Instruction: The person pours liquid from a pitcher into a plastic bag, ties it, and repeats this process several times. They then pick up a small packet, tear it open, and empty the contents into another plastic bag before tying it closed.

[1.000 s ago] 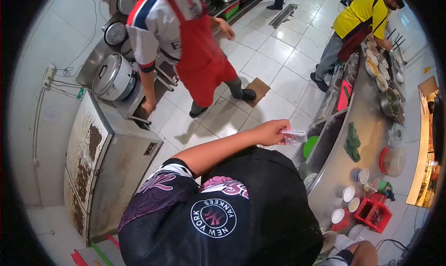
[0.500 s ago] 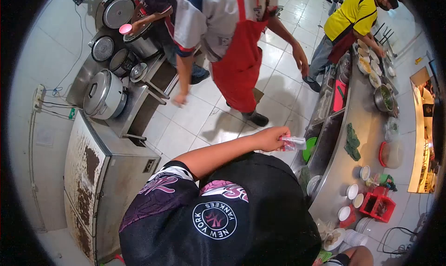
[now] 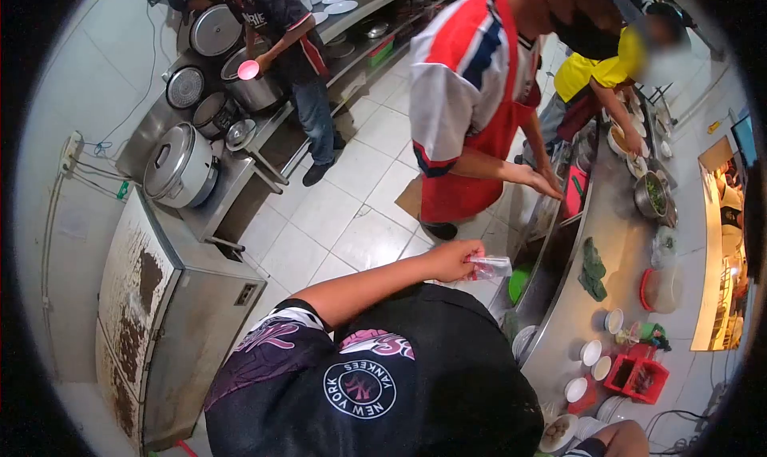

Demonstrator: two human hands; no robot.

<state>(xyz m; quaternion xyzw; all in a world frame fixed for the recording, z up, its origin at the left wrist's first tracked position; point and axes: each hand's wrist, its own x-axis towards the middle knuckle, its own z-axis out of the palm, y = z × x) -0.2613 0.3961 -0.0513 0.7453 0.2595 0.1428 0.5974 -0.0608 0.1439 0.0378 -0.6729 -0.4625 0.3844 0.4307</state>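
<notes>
My left hand reaches across in front of my chest, its fingers pinched on a small clear plastic bag with some red on it. The bag sticks out to the right, over the floor beside the steel counter. My right hand is out of view; only part of that arm shows at the bottom right edge, near a stack of white bowls.
A co-worker in a red apron stands ahead by the steel counter. Another, in yellow, reaches over dishes. A third holds a pink bowl by the pots. A worn white freezer stands left.
The co-worker in the red apron has moved right toward the counter, hands now close together. My view has shifted slightly. My left hand keeps hold of the plastic bag.
</notes>
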